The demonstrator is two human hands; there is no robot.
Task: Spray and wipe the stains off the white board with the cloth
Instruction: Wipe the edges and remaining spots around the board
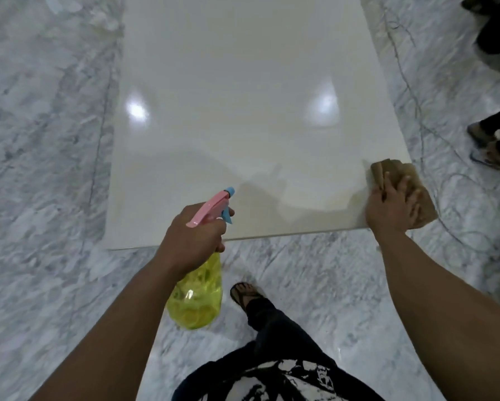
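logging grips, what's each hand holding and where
Left hand grips the yellow spray bottle at its pink neck; right hand presses the brown cloth, fingers flat.

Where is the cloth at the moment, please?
In the head view, the cloth lies on the near right corner of the white board, pressed flat under the right hand.

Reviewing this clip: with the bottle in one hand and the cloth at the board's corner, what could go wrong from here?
1. The cloth under the right hand overhangs the near right corner of the white board; a stroke outward may slip it off onto the marble floor.
2. The spray bottle in the left hand sits at the near edge, so mist may land on the floor, which could turn slippery beside the sandalled foot.
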